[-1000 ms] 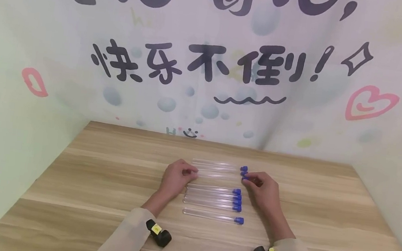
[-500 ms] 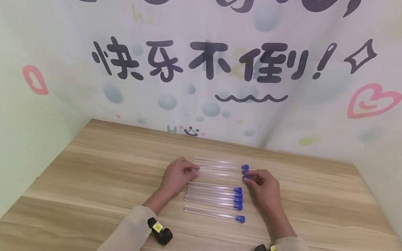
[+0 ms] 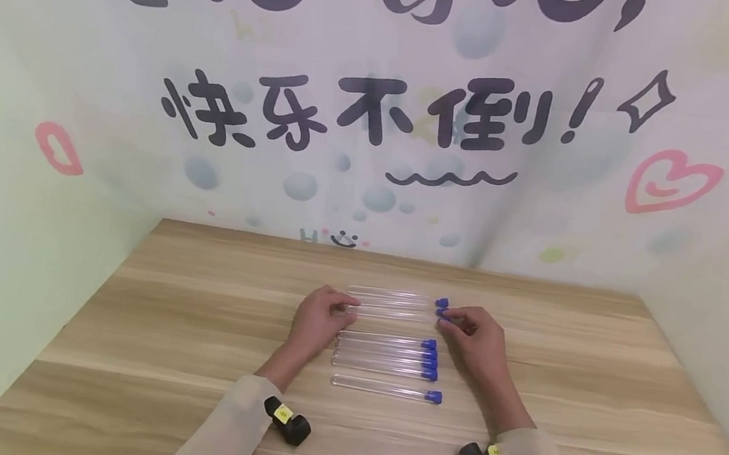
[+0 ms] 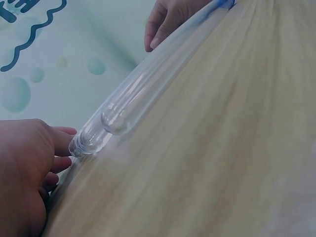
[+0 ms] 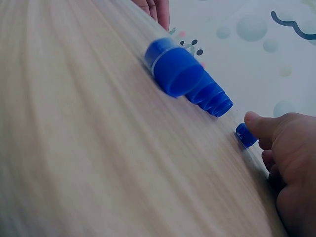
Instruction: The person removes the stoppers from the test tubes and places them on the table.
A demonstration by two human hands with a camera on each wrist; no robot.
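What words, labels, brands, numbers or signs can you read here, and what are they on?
"快乐不倒!": banner, dark lettering.
"吃饱喝饱,": same banner, cut by the top edge, likely reading.
"H": banner, faint, beside the smiley.
Pale yellow lettering on the banner: too faint.
Yellow stickers on the black wrist cameras: too small.
Marks on the blue cap by the right hand: too blurred.

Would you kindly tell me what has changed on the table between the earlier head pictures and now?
Nothing has visibly moved, been taken hold of or let go; the head view itself only shifts slightly. The left hand still holds the end of a clear tube, the right hand a blue cap, and the capped tubes lie as before.
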